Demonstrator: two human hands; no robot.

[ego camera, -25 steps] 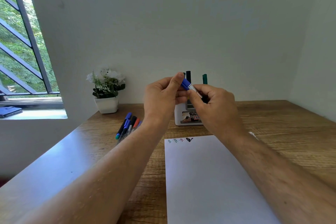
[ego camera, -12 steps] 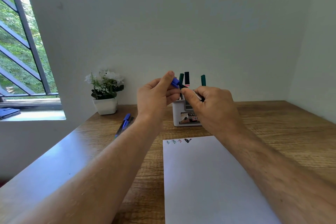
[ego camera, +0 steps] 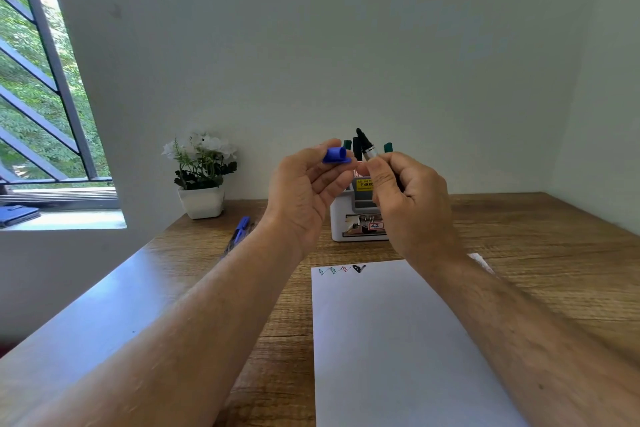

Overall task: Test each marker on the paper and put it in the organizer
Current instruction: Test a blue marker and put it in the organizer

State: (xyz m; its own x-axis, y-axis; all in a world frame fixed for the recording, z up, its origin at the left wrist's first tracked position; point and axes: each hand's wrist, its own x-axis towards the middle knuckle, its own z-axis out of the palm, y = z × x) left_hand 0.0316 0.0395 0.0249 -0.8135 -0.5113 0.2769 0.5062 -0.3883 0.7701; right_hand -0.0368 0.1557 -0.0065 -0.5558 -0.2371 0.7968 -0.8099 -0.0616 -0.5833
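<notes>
My left hand (ego camera: 304,191) pinches a blue marker cap (ego camera: 336,154), held up in front of the organizer. My right hand (ego camera: 408,194) grips the uncapped marker (ego camera: 365,146), its dark tip pointing up and to the left. The white organizer (ego camera: 341,218) stands behind my hands on the wooden desk, with several marker ends (ego camera: 388,147) sticking out of its top. A white paper sheet (ego camera: 398,340) lies in front, with several small coloured test marks (ego camera: 341,269) along its top edge. More markers (ego camera: 240,230) lie on the desk to the left, mostly hidden by my left forearm.
A white pot with white flowers (ego camera: 201,177) stands at the back left of the desk (ego camera: 536,246). A barred window (ego camera: 38,87) and sill with a dark object (ego camera: 17,215) are at the far left. A small white thing (ego camera: 479,262) peeks out by my right forearm.
The blue cap has come off the marker. My left hand drew it away to the left, and my right hand tilted the bare tip upward.
</notes>
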